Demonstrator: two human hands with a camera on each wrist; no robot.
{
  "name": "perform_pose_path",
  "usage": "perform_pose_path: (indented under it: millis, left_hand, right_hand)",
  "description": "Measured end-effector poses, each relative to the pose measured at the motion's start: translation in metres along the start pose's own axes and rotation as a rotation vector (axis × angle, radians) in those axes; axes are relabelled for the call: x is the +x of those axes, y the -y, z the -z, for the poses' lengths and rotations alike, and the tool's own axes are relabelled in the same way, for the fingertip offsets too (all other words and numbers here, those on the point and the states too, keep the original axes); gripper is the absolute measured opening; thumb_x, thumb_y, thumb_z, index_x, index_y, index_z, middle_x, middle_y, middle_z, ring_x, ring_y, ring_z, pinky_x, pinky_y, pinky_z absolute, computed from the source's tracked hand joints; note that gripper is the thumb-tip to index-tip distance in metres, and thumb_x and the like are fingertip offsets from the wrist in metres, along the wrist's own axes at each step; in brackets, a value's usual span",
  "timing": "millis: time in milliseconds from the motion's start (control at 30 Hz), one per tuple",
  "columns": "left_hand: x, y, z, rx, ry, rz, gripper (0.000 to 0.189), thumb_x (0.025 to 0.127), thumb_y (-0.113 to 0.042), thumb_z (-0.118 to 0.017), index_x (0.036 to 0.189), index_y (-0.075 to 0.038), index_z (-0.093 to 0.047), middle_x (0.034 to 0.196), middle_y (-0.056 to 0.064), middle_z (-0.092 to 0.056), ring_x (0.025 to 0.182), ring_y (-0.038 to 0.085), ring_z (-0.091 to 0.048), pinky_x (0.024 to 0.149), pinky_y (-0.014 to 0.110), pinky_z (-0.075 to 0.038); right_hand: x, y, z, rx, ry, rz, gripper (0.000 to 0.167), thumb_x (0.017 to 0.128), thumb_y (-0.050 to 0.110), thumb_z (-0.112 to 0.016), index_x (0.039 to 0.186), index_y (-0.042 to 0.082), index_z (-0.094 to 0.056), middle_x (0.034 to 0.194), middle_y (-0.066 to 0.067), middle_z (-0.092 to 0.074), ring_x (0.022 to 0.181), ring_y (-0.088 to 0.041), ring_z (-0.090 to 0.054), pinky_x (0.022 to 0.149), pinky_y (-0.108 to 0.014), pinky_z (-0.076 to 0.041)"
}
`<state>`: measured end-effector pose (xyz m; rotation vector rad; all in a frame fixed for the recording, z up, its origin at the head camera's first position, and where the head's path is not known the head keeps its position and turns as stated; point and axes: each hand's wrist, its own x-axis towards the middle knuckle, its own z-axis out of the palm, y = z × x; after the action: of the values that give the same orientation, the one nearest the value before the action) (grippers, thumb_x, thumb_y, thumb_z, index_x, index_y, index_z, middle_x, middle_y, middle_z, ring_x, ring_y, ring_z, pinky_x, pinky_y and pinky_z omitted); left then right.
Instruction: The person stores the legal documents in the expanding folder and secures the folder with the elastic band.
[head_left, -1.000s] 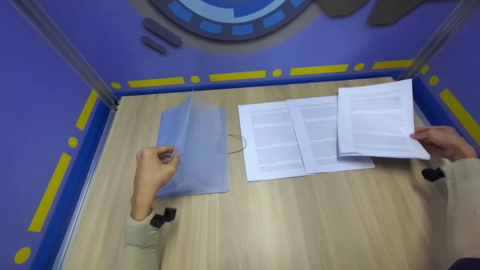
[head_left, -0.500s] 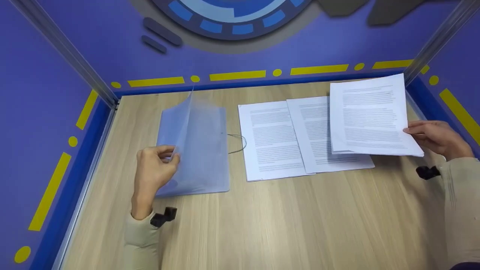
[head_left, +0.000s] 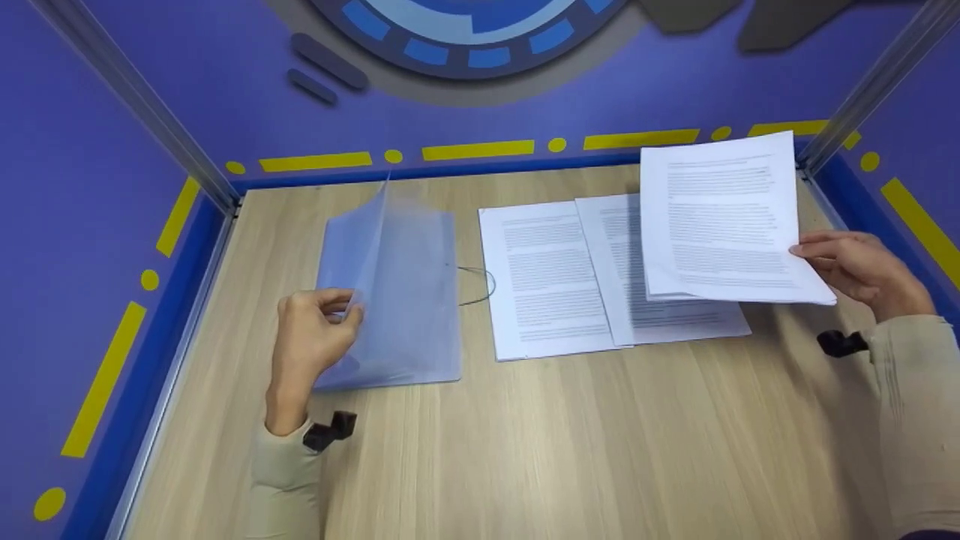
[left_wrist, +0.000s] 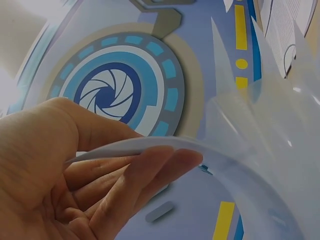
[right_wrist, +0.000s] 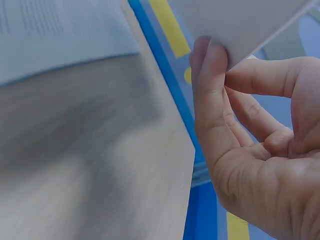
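Observation:
A translucent bluish plastic folder [head_left: 420, 300] lies at the left of the table. My left hand [head_left: 311, 330] pinches its top cover and holds that cover lifted, bent up in a curve. In the left wrist view, the cover's edge [left_wrist: 185, 145] runs between thumb and fingers. On the right, my right hand [head_left: 870, 274] pinches the right edge of a sheaf of printed paper [head_left: 720, 217] between thumb and fingers. The sheaf is raised and overlaps the middle stack of printed sheets [head_left: 615, 262], casting a shadow on it.
Another stack of printed pages [head_left: 551, 285] lies just right of the folder, partly under the middle stack. A thin elastic cord [head_left: 487, 281] loops from the folder's right edge onto it. Purple-blue panels [head_left: 495, 112] wall the wooden table [head_left: 525, 450] at the back and sides.
My right hand has carried the paper sheaf leftward and slightly upward, over more of the middle stack. The left hand and the lifted folder cover have stayed put.

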<state>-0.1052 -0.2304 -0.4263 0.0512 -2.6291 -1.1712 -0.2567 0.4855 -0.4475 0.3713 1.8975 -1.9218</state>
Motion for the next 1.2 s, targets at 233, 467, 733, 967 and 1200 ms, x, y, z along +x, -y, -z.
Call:
perform_pose_path:
  millis: [233, 467, 733, 967, 1200]
  left_hand:
    - [0.001, 0.001, 0.000, -0.019, 0.029, 0.027, 0.024, 0.093, -0.004, -0.077, 0.115, 0.007, -0.080, 0.107, 0.025, -0.080, 0.095, 0.039, -0.080, 0.083, 0.051, -0.066]
    - [0.003, 0.002, 0.001, -0.055, 0.051, 0.062, 0.023, 0.094, -0.005, -0.077, 0.113, 0.007, -0.080, 0.111, 0.026, -0.079, 0.098, 0.040, -0.079, 0.085, 0.050, -0.066]
    - [0.005, 0.003, 0.002, -0.059, 0.065, 0.092, 0.024, 0.092, -0.006, -0.079, 0.113, 0.005, -0.081, 0.111, 0.026, -0.079, 0.097, 0.038, -0.080, 0.085, 0.049, -0.066]
    - [0.006, 0.004, 0.003, -0.080, 0.083, 0.112, 0.025, 0.092, -0.007, -0.080, 0.114, 0.004, -0.081, 0.111, 0.025, -0.079, 0.098, 0.038, -0.079, 0.087, 0.051, -0.066]
    - [0.006, 0.008, 0.002, -0.080, 0.074, 0.104, 0.024, 0.090, -0.006, -0.079, 0.113, 0.003, -0.082, 0.108, 0.024, -0.080, 0.097, 0.037, -0.080, 0.087, 0.051, -0.065]
  right_hand:
    - [-0.001, 0.004, -0.020, 0.010, 0.024, 0.038, 0.018, 0.103, 0.004, -0.069, 0.103, 0.021, -0.075, 0.102, 0.002, -0.079, 0.092, -0.014, -0.078, 0.079, -0.028, -0.065]
    - [-0.004, 0.006, -0.041, 0.055, 0.082, 0.100, 0.023, 0.104, -0.003, -0.063, 0.105, 0.013, -0.080, 0.101, -0.004, -0.081, 0.087, -0.017, -0.080, 0.072, -0.029, -0.065]
    - [-0.003, 0.008, -0.065, 0.111, 0.162, 0.126, 0.023, 0.105, -0.007, -0.059, 0.106, 0.006, -0.079, 0.099, -0.008, -0.081, 0.084, -0.019, -0.080, 0.069, -0.030, -0.066]
    - [-0.002, 0.010, -0.088, 0.143, 0.202, 0.128, 0.025, 0.104, -0.008, -0.059, 0.107, 0.005, -0.080, 0.101, -0.010, -0.081, 0.085, -0.020, -0.081, 0.070, -0.031, -0.066]
    - [0.001, 0.013, -0.111, 0.125, 0.233, 0.155, 0.020, 0.103, -0.008, -0.061, 0.108, 0.001, -0.079, 0.099, -0.012, -0.081, 0.083, -0.021, -0.080, 0.069, -0.031, -0.066]
